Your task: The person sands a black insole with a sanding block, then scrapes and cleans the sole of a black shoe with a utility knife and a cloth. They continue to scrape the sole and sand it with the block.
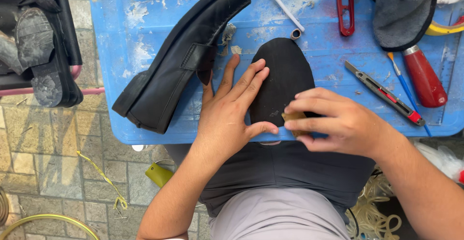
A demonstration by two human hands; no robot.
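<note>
A black sole-shaped piece point(285, 75) lies on the blue table point(145, 37), its near end at the table's front edge. My left hand point(232, 109) presses flat on its left side, fingers spread. My right hand point(333, 121) pinches a small tan piece point(293, 119), perhaps sandpaper, against the black piece's near right edge. A black leather shoe point(183, 61) lies on its side to the left of my left hand.
On the table's right lie a utility knife point(384, 95), a red-handled tool point(425, 78), red snips point(344, 8), a blue pen point(403, 83) and a grey shoe part point(403, 8). Worn black shoes point(43, 42) sit on a stand at far left. Paving stones lie below.
</note>
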